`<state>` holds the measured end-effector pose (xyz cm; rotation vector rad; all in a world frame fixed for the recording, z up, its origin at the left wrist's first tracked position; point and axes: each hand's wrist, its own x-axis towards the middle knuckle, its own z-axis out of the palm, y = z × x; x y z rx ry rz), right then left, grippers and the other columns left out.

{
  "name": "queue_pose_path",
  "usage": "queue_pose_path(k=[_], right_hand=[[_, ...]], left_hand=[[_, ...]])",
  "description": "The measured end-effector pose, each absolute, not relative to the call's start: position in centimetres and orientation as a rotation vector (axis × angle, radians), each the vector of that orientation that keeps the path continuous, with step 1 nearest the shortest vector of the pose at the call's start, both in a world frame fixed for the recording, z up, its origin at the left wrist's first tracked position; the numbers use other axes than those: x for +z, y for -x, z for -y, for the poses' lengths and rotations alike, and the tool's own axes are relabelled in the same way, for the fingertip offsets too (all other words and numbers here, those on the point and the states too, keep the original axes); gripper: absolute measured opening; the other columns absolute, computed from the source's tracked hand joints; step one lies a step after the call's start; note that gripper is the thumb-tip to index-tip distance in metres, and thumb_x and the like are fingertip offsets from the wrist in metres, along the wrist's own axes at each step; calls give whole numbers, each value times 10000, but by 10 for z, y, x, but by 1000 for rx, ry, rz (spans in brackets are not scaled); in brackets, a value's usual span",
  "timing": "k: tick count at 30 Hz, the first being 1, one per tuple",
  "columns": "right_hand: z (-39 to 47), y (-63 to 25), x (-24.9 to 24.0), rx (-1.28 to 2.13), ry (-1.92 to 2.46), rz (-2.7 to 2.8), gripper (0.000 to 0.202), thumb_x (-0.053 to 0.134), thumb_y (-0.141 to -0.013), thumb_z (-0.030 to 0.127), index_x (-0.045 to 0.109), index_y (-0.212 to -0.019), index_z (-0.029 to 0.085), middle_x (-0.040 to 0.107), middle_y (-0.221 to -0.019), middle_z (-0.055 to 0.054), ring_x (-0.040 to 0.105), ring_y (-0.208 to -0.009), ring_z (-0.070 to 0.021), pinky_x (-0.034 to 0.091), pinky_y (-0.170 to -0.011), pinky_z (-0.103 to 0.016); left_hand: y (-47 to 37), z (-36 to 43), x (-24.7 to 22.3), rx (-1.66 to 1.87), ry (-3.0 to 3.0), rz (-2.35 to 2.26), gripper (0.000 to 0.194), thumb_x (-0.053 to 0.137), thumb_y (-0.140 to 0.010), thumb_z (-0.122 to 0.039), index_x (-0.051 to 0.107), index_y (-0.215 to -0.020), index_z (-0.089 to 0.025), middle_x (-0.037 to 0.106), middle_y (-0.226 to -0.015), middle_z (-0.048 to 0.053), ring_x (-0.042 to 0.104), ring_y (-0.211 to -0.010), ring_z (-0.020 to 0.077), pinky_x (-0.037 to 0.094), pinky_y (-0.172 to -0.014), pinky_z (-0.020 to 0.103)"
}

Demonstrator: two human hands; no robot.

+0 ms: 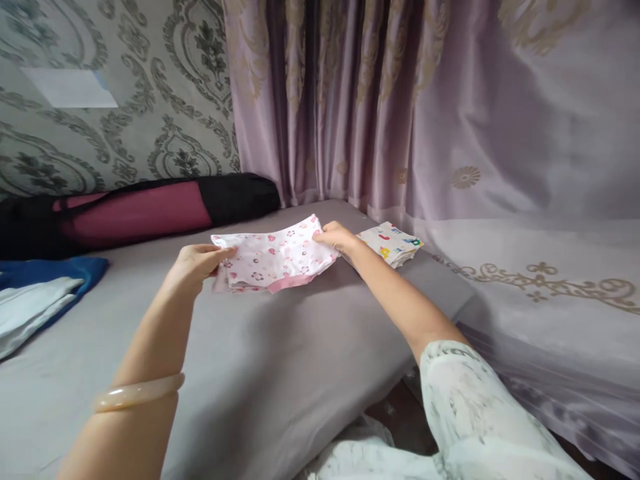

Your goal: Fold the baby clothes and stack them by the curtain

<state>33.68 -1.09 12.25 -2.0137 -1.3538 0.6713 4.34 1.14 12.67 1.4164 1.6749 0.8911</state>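
Between my two hands hangs a small white garment (277, 253) with a pink and red print and a pink trim along its lower edge; its exact kind is hard to tell. My left hand (197, 263) pinches its left end between thumb and fingers. At the upper right corner my right hand (336, 237) grips it the same way. The cloth is held just above the grey bed (240, 353), folded in layers. Just beyond my right wrist lies a folded white cloth (391, 243) with a colourful print.
A long black and magenta bag (135, 208) lies along the wall side of the bed. Blue and white folded cloths (45, 297) rest at the left. Purple curtains (325, 100) hang behind and to the right, down past the bed's right edge.
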Motion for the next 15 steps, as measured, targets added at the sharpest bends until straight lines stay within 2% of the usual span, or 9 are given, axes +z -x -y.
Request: queue_pose_path(k=[3, 7, 11, 15], right_hand=[[22, -367, 149, 498, 2113, 1347, 195, 639, -735, 187, 532, -574, 168, 459, -541, 47, 502, -560, -99, 384, -517, -182], [34, -406, 181, 318, 2254, 1324, 111, 621, -725, 157, 588, -619, 153, 493, -580, 29, 526, -587, -114, 421, -570, -211], [42, -447, 201, 167, 2381, 1255, 57, 614, -736, 150, 650, -699, 125, 569, -659, -19, 602, -671, -153, 468, -623, -241], [46, -485, 209, 49, 2530, 1237, 110, 638, -747, 171, 692, -821, 109, 643, -776, -75, 655, -807, -209, 509, -700, -279]], left_hand=[[-81, -5, 127, 880, -1292, -1454, 199, 758, -628, -290, 676, -704, -126, 610, -566, -9, 551, -520, 101, 476, -524, 199], [-129, -1, 122, 862, -1255, -1328, 198, 749, -636, -277, 646, -715, -127, 635, -600, 21, 604, -550, 136, 529, -554, 247], [-172, 3, 114, 872, -1262, -1198, 247, 755, -641, -314, 650, -765, -128, 628, -585, 33, 637, -566, 168, 562, -564, 281], [-214, 9, 107, 829, -1243, -1102, 296, 775, -632, -346, 650, -800, -138, 605, -562, 28, 659, -578, 190, 585, -587, 308]])
